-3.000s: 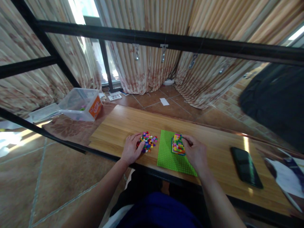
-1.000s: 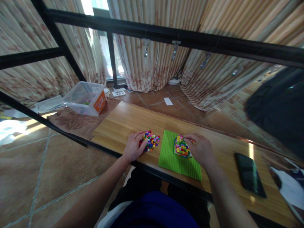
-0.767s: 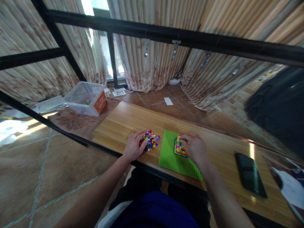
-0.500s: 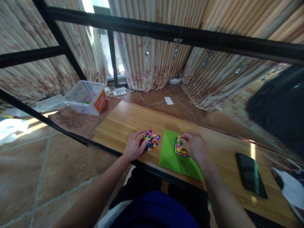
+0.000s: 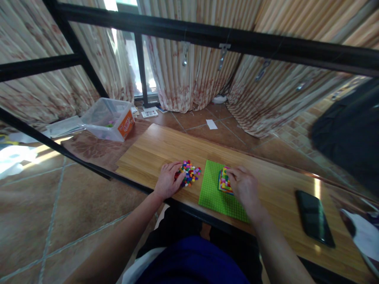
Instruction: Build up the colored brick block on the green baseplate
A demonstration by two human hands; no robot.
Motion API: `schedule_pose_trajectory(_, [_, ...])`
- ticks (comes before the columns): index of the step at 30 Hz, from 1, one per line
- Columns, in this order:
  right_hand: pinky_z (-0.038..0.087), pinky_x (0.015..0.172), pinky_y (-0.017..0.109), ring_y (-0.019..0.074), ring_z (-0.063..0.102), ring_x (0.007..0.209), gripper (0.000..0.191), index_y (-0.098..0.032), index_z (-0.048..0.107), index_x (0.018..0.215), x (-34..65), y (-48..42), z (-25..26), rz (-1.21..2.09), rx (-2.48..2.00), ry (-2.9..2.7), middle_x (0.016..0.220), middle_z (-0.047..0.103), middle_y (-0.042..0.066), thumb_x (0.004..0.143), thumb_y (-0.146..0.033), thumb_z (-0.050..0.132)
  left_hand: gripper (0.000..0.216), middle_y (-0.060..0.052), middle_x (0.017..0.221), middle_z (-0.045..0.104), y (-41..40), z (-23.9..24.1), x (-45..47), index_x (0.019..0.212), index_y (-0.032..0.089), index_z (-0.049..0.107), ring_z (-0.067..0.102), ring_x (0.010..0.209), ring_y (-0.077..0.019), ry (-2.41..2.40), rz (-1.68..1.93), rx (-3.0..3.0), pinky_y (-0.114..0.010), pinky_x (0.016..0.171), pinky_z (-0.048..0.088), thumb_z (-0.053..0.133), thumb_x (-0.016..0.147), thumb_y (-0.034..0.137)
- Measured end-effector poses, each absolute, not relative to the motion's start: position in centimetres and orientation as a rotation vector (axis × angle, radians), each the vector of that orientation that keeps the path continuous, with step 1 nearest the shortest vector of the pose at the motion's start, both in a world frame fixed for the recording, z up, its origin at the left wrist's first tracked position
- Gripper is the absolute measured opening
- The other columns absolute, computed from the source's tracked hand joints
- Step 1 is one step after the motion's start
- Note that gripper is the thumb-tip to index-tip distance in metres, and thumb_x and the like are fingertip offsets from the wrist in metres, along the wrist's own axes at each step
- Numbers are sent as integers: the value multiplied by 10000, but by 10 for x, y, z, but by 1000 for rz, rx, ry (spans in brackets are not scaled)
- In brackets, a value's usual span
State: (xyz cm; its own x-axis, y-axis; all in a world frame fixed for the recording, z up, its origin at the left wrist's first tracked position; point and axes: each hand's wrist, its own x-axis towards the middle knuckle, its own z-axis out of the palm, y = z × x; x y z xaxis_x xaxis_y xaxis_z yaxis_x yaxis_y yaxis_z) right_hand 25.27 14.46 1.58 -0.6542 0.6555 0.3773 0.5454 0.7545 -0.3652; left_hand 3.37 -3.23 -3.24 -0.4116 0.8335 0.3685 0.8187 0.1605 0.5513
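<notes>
A green studded baseplate lies on the wooden table in front of me. On its far right part stands a small multicoloured brick block. My right hand lies over that block, fingers curled and pressing on its top and right side. Left of the plate sits a heap of small loose coloured bricks. My left hand rests on the table with its fingers bent into the heap's left edge; whether it pinches a brick is hidden.
A black phone lies flat on the table's right part, with white paper beyond it. A clear plastic box with an orange label stands on the floor at the left. Black frame bars cross above.
My right hand has shifted from the block's right edge to over its top. The left hand has stayed at the brick heap. The camera view has drifted slightly.
</notes>
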Motion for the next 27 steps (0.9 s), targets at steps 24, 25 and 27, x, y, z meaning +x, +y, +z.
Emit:
schedule_pose_trajectory(24, [471,898,350,198,628,939,282,-208,720,901,255,142,-6,306,-889,-2409,990,704,78,906,-247,441,337,-89,1277,614,-33,-33,34,1194,194,601,561,1142,-248,2382,1093,1682,-433,1032,392,495,935,382])
schedule_pose_trajectory(25, [472,896,348,197,629,938,285,-207,719,893,255,142,-6,305,-890,-2410,984,706,77,905,-246,437,338,-89,1273,616,-32,-34,34,1193,193,601,562,1141,-247,2385,1094,1684,-431,1029,394,496,935,384])
schedule_pose_trajectory(27, [476,889,344,196,633,931,289,-205,717,871,254,142,-6,304,-892,-2410,965,711,77,904,-244,433,340,-92,1268,619,-32,-34,34,1189,186,602,563,1140,-246,2394,1094,1689,-431,1028,396,497,935,385])
